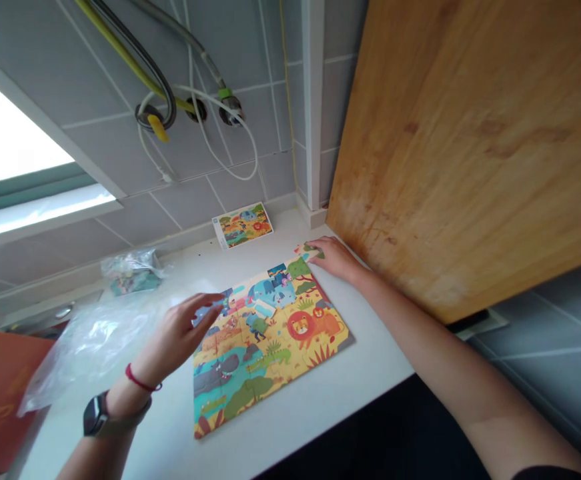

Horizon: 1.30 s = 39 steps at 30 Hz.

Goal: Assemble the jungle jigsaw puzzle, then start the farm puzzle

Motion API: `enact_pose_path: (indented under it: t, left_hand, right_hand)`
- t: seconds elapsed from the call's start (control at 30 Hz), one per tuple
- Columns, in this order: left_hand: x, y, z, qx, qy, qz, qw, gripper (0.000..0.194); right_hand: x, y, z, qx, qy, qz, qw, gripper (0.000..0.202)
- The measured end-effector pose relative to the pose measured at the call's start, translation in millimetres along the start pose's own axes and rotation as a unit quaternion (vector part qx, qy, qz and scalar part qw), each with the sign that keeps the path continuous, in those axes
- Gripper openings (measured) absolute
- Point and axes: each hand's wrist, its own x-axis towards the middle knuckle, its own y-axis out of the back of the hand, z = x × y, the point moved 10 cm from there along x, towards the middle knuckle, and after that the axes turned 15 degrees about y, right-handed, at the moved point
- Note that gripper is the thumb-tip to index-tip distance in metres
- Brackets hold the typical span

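Note:
A jigsaw puzzle [270, 360] with a lion, hippo, crocodile and elephant lies on the white counter. Several loose pieces rest on its upper part, among them a small dark blue piece [277, 270]. My left hand [183, 330] hovers at the puzzle's upper left edge, fingers stretched and thumb apart, beside a blue part of the picture. Whether its fingertips touch anything I cannot tell. Beyond the upper right corner, my right hand [334, 257] has its fingers closed on a puzzle piece [312, 252] with green and pale parts, partly hidden by the fingers.
A picture card [243, 225] of the same scene lies by the tiled wall. Clear plastic bags [133, 272] sit at the back left, near an orange box [5, 400]. A wooden panel [460, 133] stands close on the right. Hoses and a white cable [255, 150] hang above.

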Motion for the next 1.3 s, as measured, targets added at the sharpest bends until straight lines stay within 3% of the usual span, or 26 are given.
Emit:
enact_pose_path:
  t: [0.13,0.2,0.3,0.43,0.57,0.73,0.97,1.3]
  left_hand:
    - [-34,-15.4,8,-0.008,-0.075,0.058,0.995,0.033]
    - [-39,-29.0,17,0.008,-0.115,0.051,0.992,0.031]
    - [-33,-50.1,34,0.044,-0.155,0.01,0.987,0.037]
    - [-14,-62.7,49,0.055,-0.165,-0.004,0.985,0.037]
    - [-2,-63.3,42,0.035,-0.143,0.024,0.989,0.052]
    - [-5,-62.5,20,-0.004,-0.122,0.036,0.992,0.073]
    - [-7,-74.4,22,-0.019,-0.119,0.011,0.993,0.056]
    - [-12,-69.0,26,-0.058,-0.121,0.037,0.99,0.046]
  right_hand:
    - [1,-1,1,0.001,0.005,0.012,1.0,0.042]
    - [1,-1,0,-0.002,0.007,0.013,1.0,0.04]
    - [1,2,0,0.002,0.004,0.023,1.0,0.04]
    - [0,5,0,-0.001,-0.01,0.034,0.999,0.047]
    - [-1,2,-3,-0.012,-0.001,0.031,0.999,0.055]
    - [1,-11,-8,-0.016,0.017,0.006,1.0,0.043]
    - [1,-8,-9,-0.02,0.007,0.012,1.0,0.042]
    - [-2,-6,-10,-0.006,0.001,0.033,0.999,0.04]
